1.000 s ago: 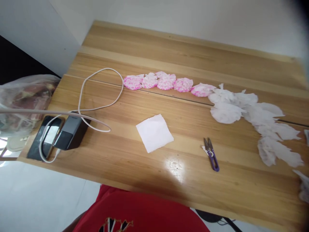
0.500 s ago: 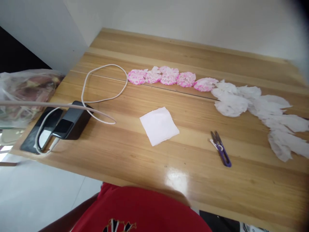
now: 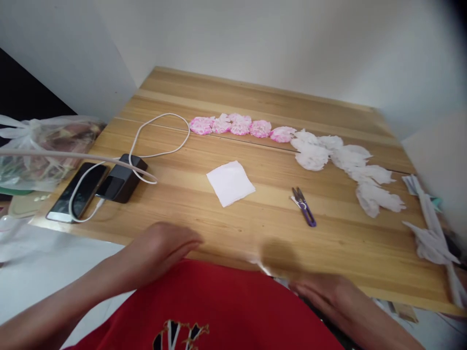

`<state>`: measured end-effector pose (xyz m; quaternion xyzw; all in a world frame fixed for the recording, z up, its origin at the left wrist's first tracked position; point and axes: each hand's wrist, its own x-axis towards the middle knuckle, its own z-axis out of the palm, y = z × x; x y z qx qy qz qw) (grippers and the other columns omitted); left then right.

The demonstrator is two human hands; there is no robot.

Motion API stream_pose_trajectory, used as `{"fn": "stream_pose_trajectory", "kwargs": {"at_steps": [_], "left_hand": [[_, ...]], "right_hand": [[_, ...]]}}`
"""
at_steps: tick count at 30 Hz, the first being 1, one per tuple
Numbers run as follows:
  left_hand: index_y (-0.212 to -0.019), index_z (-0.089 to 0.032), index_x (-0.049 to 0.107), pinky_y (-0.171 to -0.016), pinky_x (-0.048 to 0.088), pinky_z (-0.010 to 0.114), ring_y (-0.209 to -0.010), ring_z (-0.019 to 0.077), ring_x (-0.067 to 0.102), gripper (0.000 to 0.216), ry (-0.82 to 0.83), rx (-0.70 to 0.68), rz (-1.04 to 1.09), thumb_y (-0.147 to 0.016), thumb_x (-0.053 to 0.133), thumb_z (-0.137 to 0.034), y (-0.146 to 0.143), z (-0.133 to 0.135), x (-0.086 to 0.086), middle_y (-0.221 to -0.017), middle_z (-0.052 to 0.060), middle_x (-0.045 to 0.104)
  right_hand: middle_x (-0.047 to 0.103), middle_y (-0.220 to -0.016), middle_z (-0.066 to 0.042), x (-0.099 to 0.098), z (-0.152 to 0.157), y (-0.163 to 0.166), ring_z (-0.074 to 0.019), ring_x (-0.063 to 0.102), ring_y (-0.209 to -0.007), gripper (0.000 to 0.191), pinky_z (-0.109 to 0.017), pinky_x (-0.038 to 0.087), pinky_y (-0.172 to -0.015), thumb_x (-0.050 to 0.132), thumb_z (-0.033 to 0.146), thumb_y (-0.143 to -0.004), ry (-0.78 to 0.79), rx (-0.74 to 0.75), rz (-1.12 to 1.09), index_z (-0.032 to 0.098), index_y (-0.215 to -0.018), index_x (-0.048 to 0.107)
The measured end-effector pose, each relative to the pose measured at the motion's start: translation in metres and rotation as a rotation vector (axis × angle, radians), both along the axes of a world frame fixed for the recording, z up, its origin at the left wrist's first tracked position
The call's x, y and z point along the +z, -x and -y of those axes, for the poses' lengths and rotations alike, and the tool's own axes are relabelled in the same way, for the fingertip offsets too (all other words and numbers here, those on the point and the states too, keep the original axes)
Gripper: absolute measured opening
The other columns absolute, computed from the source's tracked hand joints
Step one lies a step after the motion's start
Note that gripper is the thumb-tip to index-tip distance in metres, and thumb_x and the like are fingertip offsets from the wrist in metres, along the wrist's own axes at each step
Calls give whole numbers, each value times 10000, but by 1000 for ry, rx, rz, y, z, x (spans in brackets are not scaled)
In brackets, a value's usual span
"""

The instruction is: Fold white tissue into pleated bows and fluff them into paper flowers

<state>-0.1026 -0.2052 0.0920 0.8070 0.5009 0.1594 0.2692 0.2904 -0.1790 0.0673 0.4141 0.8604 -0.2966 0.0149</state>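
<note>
My left hand (image 3: 171, 244) has come over the front edge of the table, close to my red shirt. Its fingers stretch to the right, slightly blurred, and no object shows in them. Lower right, at the same edge, my right hand (image 3: 323, 288) points its blurred fingers to the left, also without a visible object. Between and beyond the hands lies a stack of square white tissue paper (image 3: 230, 183). Purple-handled thread snips (image 3: 304, 207) rest to its right. Behind them runs a row of pink-edged paper flowers (image 3: 240, 125), continued by fluffy white paper pieces (image 3: 314, 154).
On the left stand a black power bank (image 3: 122, 180) and a phone (image 3: 78, 192), with a looped white cable (image 3: 162, 151) around them. A filled plastic bag (image 3: 54, 150) sits beyond the table's left edge. White twisted tissue (image 3: 432, 240) lies along the right edge.
Both my hands have come into view at the table's front edge. The view has shifted, showing more of the right edge. The tissue stack, snips and flowers lie as before.
</note>
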Motion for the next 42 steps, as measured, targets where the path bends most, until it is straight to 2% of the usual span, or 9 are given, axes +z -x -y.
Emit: {"fn": "stream_pose_trajectory", "kwargs": {"at_steps": [3,7,12,16,21,27,33,37,42], "left_hand": [[-909,-187,638,-719,443,264,-805,170,624,256,-62,-55,-76,-968,417,-303,-29,-40,-17,-866,33,690],[-1094,-130,602,-860,446,377,-1000,276,560,281,-175,11,-306,-862,573,-286,-57,-80,-56,-1071,125,632],[-948,-98,638,-813,442,410,-942,298,566,185,-191,7,-455,-835,504,-156,-66,-108,-74,-971,154,634],[-816,-142,664,-771,434,345,-859,246,597,145,-112,94,-220,-776,526,-128,-57,-126,-64,-886,106,674],[-804,-174,667,-653,407,252,-726,167,599,132,50,195,184,-779,544,-216,-42,-146,-35,-797,21,682],[-869,-178,702,-691,438,235,-781,175,626,227,214,133,441,-838,543,-337,-29,-159,-10,-854,19,707],[-1030,-216,720,-730,450,246,-877,215,639,365,164,103,589,-677,752,-302,-36,-177,7,-946,43,730],[-767,-173,735,-568,391,226,-607,139,565,154,152,130,585,-748,674,-314,-50,-191,7,-666,2,670],[-675,-134,660,-487,326,201,-509,92,490,268,187,359,1015,-717,710,-394,-56,-208,-8,-583,-20,598]], "right_hand": [[722,-939,-40,-1,-45,49,-182,675,-832,281,-293,539,-719,388,276,-978,-120,65,-101,246,-999,666],[656,-1184,-90,-19,-92,108,-238,601,-1080,314,-387,513,-893,423,197,-947,-414,118,-183,225,-1215,585],[580,-1283,-120,-54,-127,135,-288,519,-1187,538,-483,439,-1006,540,148,-839,-429,159,-186,215,-1366,455],[556,-1321,-126,-58,-138,134,-289,500,-1222,606,-500,396,-1034,593,235,-828,-333,143,-271,218,-1401,397],[605,-1267,-89,-29,-148,132,-266,551,-1163,626,-453,409,-998,626,280,-813,-218,2,-437,257,-1397,403],[708,-796,-15,0,-165,137,-171,617,-701,210,-269,446,-624,615,395,-819,-87,-289,-571,202,-847,692],[686,-736,10,19,-175,144,-144,588,-654,191,-241,401,-585,639,390,-806,-86,-248,-589,207,-800,693],[698,-805,-7,20,-185,145,-180,627,-725,351,-274,457,-636,570,559,-823,-17,-327,-724,233,-869,695],[685,-1122,-93,6,-201,144,-261,632,-1062,870,-378,518,-795,14,757,-844,277,-429,-1000,228,-1261,565]]}}
